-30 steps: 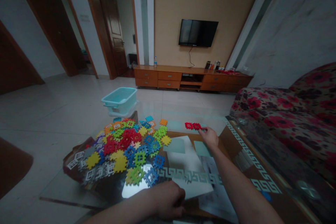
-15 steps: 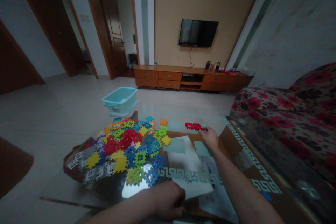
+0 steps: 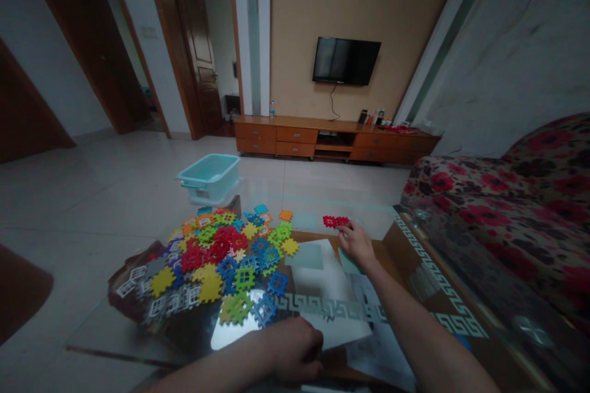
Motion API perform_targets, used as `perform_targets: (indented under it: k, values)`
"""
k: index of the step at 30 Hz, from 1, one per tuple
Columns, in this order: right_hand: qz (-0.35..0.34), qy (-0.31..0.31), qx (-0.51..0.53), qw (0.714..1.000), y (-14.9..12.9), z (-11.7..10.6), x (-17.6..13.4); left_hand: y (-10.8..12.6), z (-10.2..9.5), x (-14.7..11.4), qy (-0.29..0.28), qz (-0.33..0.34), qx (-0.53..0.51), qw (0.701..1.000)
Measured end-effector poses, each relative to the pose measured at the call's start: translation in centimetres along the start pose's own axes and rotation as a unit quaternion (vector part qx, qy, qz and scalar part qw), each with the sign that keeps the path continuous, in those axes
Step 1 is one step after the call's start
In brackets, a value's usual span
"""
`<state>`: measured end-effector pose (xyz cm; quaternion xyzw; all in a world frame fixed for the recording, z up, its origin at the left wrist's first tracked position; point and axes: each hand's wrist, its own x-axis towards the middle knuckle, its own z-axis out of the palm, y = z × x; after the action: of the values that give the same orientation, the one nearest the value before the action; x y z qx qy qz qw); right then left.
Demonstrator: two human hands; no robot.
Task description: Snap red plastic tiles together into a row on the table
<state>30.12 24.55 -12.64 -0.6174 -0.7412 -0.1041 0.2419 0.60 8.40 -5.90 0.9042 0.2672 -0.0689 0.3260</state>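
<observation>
Room interior, dim lighting. Rear wall: tan, with a dark TV mounted on it and a cable hanging below. Beneath the TV: a long low wooden cabinet with drawers; small items sit on its right end. Left side: dark wooden door and door frames. Floor: pale glossy tiles. A light blue tub sits on the floor. Right side: grey wall and a sofa with red floral fabric.
</observation>
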Motion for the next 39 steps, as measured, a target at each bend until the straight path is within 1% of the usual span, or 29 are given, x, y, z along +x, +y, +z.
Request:
perform_targets:
  k: [3,5,12,20,39]
  values:
    - [-0.031,-0.018,0.0,0.999,0.1,0.1,0.18,-0.13,0.1,0.1,-0.002,0.005,0.003,1.0]
    - [-0.039,-0.03,-0.001,0.999,0.06,0.07,0.28,-0.23,0.17,0.16,-0.003,0.006,0.007,1.0]
    - [-0.007,-0.045,-0.011,0.999,-0.51,-0.5,0.35,-0.41,0.4,0.26,-0.001,0.013,0.01,1.0]
    - [0.01,-0.053,-0.012,0.998,-0.74,-0.65,0.46,0.29,-0.51,-0.08,-0.01,0.006,0.004,1.0]
    - [0.022,-0.033,-0.001,0.999,-0.62,-0.39,0.36,-0.1,-0.02,0.01,-0.005,0.007,0.006,1.0]
